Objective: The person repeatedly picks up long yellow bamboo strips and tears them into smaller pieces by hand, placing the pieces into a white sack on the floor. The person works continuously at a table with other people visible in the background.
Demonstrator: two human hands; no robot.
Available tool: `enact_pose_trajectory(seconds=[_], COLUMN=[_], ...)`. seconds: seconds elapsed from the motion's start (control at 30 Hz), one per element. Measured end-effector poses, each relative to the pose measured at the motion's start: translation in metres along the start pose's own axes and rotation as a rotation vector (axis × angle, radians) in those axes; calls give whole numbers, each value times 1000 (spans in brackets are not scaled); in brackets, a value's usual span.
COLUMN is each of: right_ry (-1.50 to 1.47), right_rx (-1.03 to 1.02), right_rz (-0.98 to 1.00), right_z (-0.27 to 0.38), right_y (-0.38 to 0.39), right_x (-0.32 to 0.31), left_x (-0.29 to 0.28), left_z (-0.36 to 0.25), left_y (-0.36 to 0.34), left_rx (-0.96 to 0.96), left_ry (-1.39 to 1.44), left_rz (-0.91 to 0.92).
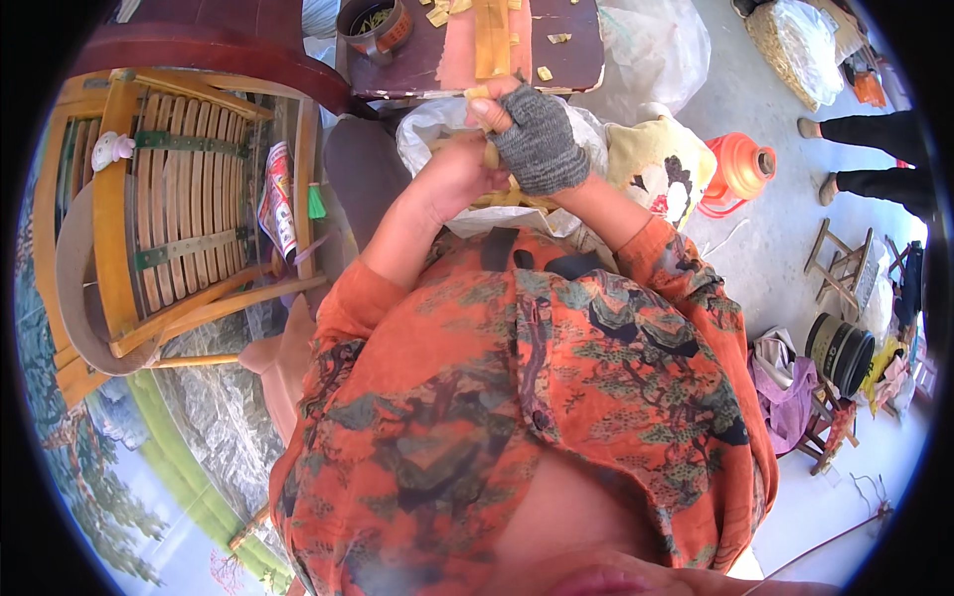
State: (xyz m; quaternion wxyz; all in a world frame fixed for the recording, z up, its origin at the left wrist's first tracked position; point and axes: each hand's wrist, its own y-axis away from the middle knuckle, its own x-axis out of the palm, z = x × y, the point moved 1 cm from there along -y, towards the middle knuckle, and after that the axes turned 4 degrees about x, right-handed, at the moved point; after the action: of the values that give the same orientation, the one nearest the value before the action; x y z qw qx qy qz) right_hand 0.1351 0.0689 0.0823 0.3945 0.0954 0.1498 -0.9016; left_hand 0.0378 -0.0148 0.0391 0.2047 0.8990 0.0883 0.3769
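My right hand (535,141), in a grey fingerless glove, has its fingers closed on a narrow pale yellow piece (490,153), thumb pointing up. My left hand (459,175), bare, is curled just below, closed on the lower part of the same piece; its fingertips are partly hidden. Both hands are over an open white sack (422,126) holding similar yellow pieces. Just beyond, a dark tabletop (568,77) carries a pink cloth (457,50), a flat yellow wooden strip (491,35), scattered yellow bits and a metal mug (378,38).
A slatted wooden chair (189,209) stands left. Rightward are a cream flowered cushion (641,159), an orange flask (735,174), clear plastic bags (666,55), a folding stool (840,258) and a dark drum (835,353). Another person's legs (865,131) show at upper right.
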Motion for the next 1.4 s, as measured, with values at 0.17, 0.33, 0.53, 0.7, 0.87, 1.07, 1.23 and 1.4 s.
enact_pose_trajectory(seconds=[0.17,0.33,0.53,0.7,0.87,1.07,1.23,1.4], right_ry=[-107,-726,-946,-1048,-688,258,137,-45], right_rx=[59,532,597,407,362,-93,-123,171], right_rz=[-53,96,126,395,176,111,61,246], right_z=[-25,-23,18,99,55,39,22,15], right_y=[-8,-9,2,17,-1,7,-8,-14], right_x=[4,9,1,-31,-19,-19,-30,-33], left_x=[9,9,20,91,52,28,27,8], left_z=[-22,-21,-36,-86,-77,-46,-41,-45], left_y=[10,11,21,72,47,30,20,-3], left_rx=[805,1208,1403,1870,1512,1090,603,982], left_ry=[-1365,-1293,-1348,-1300,-1381,-859,-153,-666], left_rz=[-372,-436,-290,-125,-187,-183,34,-198])
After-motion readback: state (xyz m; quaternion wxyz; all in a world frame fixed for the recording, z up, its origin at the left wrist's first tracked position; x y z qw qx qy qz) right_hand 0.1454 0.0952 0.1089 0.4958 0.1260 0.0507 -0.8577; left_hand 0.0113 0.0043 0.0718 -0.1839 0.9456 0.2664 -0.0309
